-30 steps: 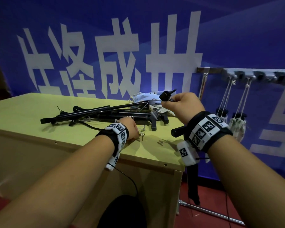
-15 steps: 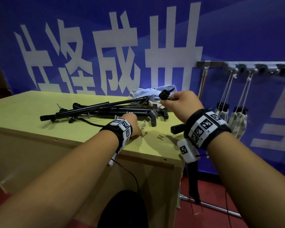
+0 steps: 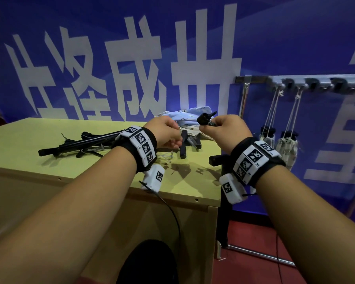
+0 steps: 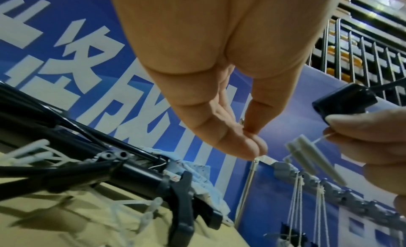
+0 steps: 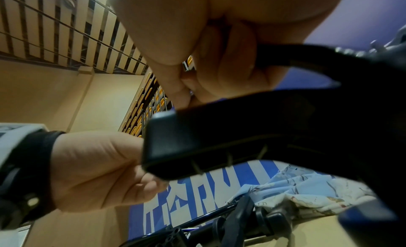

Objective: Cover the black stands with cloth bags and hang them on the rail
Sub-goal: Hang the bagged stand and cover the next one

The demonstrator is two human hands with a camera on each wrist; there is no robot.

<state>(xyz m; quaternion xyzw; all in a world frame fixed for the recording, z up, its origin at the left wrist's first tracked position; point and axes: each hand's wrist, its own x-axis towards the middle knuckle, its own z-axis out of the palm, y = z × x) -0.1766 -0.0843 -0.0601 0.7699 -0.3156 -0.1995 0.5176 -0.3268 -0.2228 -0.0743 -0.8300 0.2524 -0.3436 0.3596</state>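
Observation:
My right hand (image 3: 220, 128) grips the top of a black stand (image 3: 205, 118); its folded legs hang past the table's right edge (image 3: 215, 160). In the right wrist view the stand (image 5: 219, 143) fills the middle, below my curled right fingers (image 5: 219, 68). White plastic pieces (image 4: 316, 162) dangle from that hand on a thin strand. My left hand (image 3: 166, 134) is raised beside it, thumb and fingertips (image 4: 252, 143) pinching a small metal piece (image 4: 242, 120). Light blue cloth bags (image 3: 193, 115) lie heaped behind both hands.
More black stands (image 3: 80, 142) lie across the yellow table (image 3: 29, 144), with small white plastic pieces (image 3: 166, 157) near them. At the right a grey rail (image 3: 316, 83) carries two bagged stands (image 3: 288, 146) on cords. A blue banner stands behind.
My left hand has lifted off the table top and come up next to my right hand. The right hand has kept hold of the black stand.

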